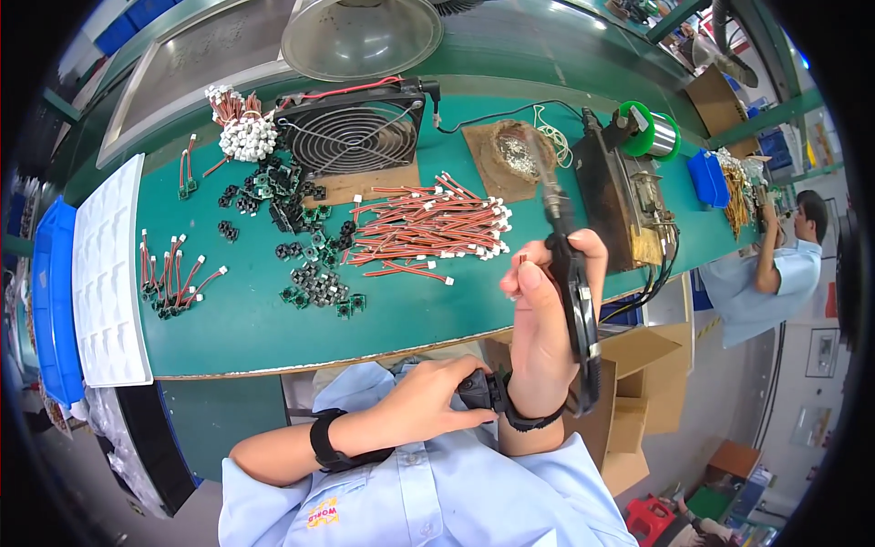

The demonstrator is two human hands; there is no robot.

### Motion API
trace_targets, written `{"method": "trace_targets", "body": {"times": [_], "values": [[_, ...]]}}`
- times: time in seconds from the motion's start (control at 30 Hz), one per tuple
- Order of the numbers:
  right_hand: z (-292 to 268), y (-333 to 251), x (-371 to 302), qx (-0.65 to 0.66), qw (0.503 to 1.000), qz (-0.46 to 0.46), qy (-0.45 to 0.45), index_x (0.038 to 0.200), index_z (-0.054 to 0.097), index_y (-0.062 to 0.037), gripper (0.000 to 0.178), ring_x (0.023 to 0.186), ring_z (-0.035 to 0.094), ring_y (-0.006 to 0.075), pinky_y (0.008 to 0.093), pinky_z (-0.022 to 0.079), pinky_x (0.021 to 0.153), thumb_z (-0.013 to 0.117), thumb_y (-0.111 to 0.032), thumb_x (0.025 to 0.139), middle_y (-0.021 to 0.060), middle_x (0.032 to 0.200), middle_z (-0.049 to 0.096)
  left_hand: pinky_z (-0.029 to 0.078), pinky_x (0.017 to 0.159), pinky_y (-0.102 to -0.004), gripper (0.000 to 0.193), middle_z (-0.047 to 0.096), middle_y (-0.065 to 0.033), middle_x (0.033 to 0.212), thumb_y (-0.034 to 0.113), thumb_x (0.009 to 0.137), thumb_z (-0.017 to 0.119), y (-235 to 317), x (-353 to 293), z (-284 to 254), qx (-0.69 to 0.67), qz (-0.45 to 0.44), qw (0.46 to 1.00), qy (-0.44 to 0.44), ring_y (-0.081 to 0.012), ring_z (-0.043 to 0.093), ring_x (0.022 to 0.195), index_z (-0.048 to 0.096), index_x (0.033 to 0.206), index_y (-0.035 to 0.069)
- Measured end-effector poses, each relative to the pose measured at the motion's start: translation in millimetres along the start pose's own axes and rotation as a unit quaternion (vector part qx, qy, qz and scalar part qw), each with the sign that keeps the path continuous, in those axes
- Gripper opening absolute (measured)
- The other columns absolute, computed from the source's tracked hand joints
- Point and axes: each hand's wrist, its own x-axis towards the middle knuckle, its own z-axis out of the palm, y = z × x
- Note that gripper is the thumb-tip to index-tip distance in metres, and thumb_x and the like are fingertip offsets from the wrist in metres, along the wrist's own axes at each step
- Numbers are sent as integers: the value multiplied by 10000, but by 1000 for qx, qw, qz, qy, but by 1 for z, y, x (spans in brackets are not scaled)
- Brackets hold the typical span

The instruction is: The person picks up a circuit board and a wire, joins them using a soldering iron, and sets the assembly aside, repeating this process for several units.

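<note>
Held upright in my right hand (pixel 540 319) is a soldering iron (pixel 576 301), its thin, blurred tip pointing away over the bench. The thumb and a fingertip of that hand are bent close together, with a small reddish bit near them that I cannot make out. My left hand (pixel 437 390) reaches across my body, fingers and thumb around a small black box (pixel 478 390) strapped to my right wrist. Beyond the hands lies a pile of red-brown wires with white connectors (pixel 428 223). Small black and green circuit board parts (pixel 319 284) are heaped to its left.
A black fan (pixel 351 137) stands behind the wires. Right of it are a bowl of solder scraps (pixel 519 155), a soldering station (pixel 629 196) and a green solder spool (pixel 661 135). Wired boards (pixel 173 283) and a white tray (pixel 109 273) lie left. A co-worker (pixel 775 264) sits far right.
</note>
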Motion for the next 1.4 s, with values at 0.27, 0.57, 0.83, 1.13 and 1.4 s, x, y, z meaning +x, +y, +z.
{"method": "trace_targets", "body": {"times": [0.27, 0.57, 0.83, 1.13, 1.4], "values": [[-7, 22, -9, -130, 990, -56, -3, 1126, 368, -79, 421, 736, 580, 176, 279, 475, 696, 608, 32, 798, 126, 868, 578, 490, 700, -362, 445, 631, -159, 845, 263, 693, 734, -5, 1, 0, 36, 31, 999, -10, -299, 632, 779, 566, 1014, 5], [-13, 25, -22, -172, 983, -57, -34, 1102, 366, -75, 422, 733, 590, 184, 290, 509, 671, 611, 67, 788, 142, 838, 582, 482, 663, -391, 397, 606, -162, 849, 265, 734, 694, -1, -14, -12, 68, 47, 997, -11, -331, 601, 754, 547, 980, -9], [-39, 37, -29, -293, 942, -84, -139, 1056, 379, -81, 432, 737, 591, 177, 283, 500, 668, 634, 94, 756, 128, 827, 581, 468, 645, -356, 201, 567, -110, 850, 72, 742, 658, 4, -49, -84, 289, 35, 917, 273, -272, 567, 743, 607, 935, 42], [-31, 39, -28, -289, 933, -77, -200, 1031, 383, -82, 423, 747, 591, 169, 288, 489, 692, 639, 104, 750, 108, 809, 575, 434, 628, -342, 262, 539, -96, 830, -18, 671, 663, 2, -30, -83, 447, 30, 852, 269, -261, 535, 722, 609, 923, 29], [-18, 27, -20, -161, 969, 2, -188, 1034, 370, -82, 428, 725, 580, 156, 278, 481, 672, 650, 82, 756, 102, 801, 563, 453, 636, -304, 192, 559, -108, 913, 8, 716, 672, 28, -36, -75, 151, 30, 939, 307, -202, 554, 763, 588, 888, 3]]}}
